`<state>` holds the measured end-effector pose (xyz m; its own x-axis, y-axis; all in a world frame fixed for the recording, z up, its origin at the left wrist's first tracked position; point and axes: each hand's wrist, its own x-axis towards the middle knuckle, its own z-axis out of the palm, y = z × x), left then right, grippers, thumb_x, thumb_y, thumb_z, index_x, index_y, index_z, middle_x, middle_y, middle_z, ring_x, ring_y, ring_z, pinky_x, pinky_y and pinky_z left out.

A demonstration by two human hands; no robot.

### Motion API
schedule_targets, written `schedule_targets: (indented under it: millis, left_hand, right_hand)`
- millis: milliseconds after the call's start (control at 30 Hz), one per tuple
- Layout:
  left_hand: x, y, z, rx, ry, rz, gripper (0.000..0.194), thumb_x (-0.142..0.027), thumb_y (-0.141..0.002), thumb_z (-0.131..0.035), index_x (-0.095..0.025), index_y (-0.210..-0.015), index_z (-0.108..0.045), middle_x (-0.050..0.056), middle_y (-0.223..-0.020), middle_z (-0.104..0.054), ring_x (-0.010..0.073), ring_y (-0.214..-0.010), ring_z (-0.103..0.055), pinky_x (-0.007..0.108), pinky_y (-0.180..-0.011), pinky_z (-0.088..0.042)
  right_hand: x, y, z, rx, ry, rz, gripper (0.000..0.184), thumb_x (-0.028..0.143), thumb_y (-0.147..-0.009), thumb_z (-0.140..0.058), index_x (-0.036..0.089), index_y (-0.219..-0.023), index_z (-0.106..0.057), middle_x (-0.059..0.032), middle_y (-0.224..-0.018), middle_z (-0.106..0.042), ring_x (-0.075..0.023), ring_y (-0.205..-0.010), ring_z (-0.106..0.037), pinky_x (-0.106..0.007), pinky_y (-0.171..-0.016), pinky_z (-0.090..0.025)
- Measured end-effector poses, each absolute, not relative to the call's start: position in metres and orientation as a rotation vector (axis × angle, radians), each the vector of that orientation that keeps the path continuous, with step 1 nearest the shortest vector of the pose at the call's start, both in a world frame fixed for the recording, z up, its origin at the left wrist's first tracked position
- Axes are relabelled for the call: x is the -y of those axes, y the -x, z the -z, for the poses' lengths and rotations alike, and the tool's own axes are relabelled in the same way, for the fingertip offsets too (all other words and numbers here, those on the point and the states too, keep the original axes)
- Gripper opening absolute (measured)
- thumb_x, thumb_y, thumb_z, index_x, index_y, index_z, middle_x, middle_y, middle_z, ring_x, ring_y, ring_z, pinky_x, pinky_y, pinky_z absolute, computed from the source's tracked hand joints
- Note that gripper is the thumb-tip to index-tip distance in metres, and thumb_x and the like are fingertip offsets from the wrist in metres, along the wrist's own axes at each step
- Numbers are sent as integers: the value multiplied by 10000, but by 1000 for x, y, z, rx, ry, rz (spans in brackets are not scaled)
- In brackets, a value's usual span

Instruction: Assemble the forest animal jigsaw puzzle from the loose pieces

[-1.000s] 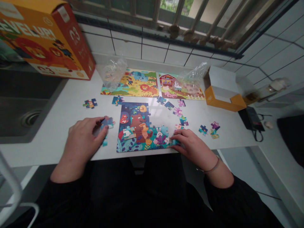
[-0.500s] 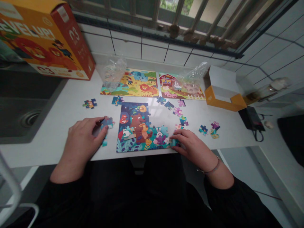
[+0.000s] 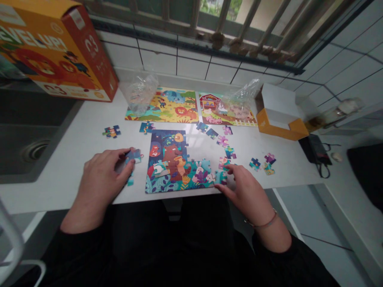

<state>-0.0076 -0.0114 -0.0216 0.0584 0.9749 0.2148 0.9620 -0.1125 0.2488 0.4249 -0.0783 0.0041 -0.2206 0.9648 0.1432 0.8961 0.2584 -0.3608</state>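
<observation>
A partly joined jigsaw puzzle (image 3: 175, 159) with a bear, a rabbit and leaves lies flat on the counter in front of me. My left hand (image 3: 109, 169), to its left, has thumb and forefinger closed on a blue puzzle piece (image 3: 136, 156); another teal piece (image 3: 130, 181) shows partly beneath the thumb. At the puzzle's lower right, my right hand (image 3: 243, 187) has its thumb and fingers apart around a teal corner piece (image 3: 220, 177). That piece lies against the joined part. Just above the right fingertips is a pink piece (image 3: 223, 162).
Loose pieces lie above and right of the puzzle, including a purple one (image 3: 270, 158). Behind are a lion puzzle (image 3: 176, 105), a farm puzzle (image 3: 209, 107) and plastic bags (image 3: 140, 93). An orange box (image 3: 281, 119) stands right; a large box (image 3: 60, 56) and sink (image 3: 36, 139) are left.
My right hand's fingers have spread and shifted slightly right, uncovering more of the teal corner piece. My left hand stays nearly still with its piece.
</observation>
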Motion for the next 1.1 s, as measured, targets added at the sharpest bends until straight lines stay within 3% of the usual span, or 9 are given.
schedule_targets:
  millis: [200,567,800,1100]
  left_hand:
    - [12,8,21,-2063,-2264,-507,516,-530,-1030,-512,-197,-1379,-696,142,-1252,-762,357,-1130,-687,476,-997,-500]
    - [11,8,20,-2079,-2242,-491,521,-537,-1026,-508,-199,-1379,-688,144,-1254,-762,358,-1146,-689,469,-1003,-499]
    - [11,8,22,-2070,-2237,-507,514,-537,-1022,-509,-199,-1366,-688,153,-1278,-763,368,-1170,-686,487,-1033,-502]
    - [12,7,19,-2081,-2243,-464,534,-531,-1021,-519,-187,-1391,-694,146,-1265,-762,358,-1150,-688,461,-1011,-497]
  right_hand:
    - [92,-404,3,2160,1787,-200,507,409,-999,-777,210,-1413,-562,-192,-1210,-719,-391,-1096,-729,-582,-925,-651]
    - [91,-421,2,2137,1643,-495,435,200,-985,-666,249,-1404,-560,-137,-1238,-713,-320,-1128,-734,-520,-980,-656]
    - [93,-423,3,2158,1732,-365,453,284,-995,-749,228,-1405,-564,-171,-1311,-696,-374,-1215,-694,-601,-1048,-616]
    - [88,-427,4,2129,1711,-402,360,262,-980,-736,232,-1322,-627,-139,-1206,-737,-341,-1124,-736,-547,-984,-635]
